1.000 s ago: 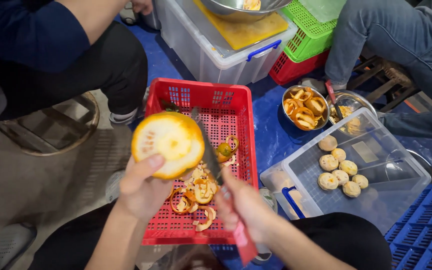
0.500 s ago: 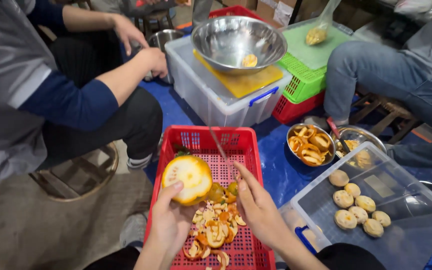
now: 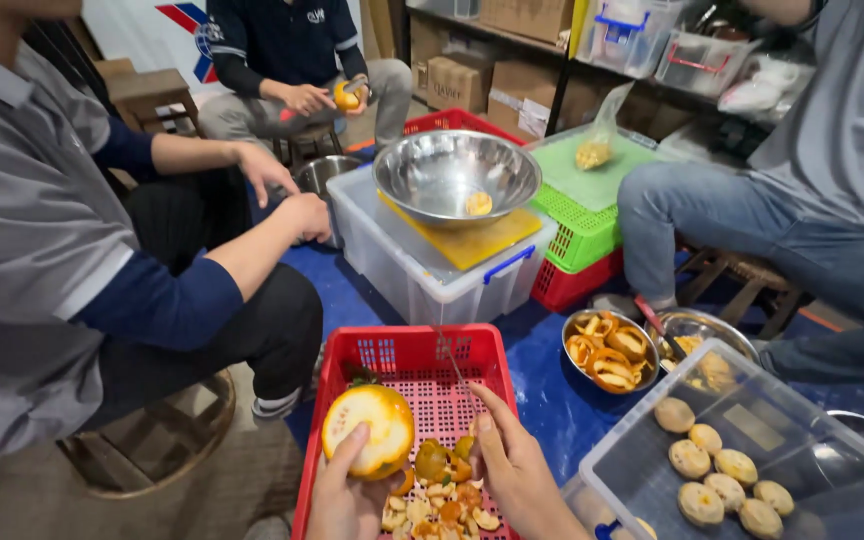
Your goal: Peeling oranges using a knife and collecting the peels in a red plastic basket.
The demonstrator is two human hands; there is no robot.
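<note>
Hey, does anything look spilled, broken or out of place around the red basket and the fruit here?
Nothing stands out. The left hand holds a partly peeled orange over the red basket, the right hand holds a knife, and the peel scraps all lie inside the basket. Peeled fruits sit in the clear bin.

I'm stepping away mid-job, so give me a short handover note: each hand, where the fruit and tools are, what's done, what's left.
Left hand: holds a partly peeled orange fruit over the red basket.
Right hand: grips a knife, blade over the basket.
Done: peel scraps lie in the basket; peeled fruits sit in the clear bin.
Left: some rind remains on the fruit.
</note>
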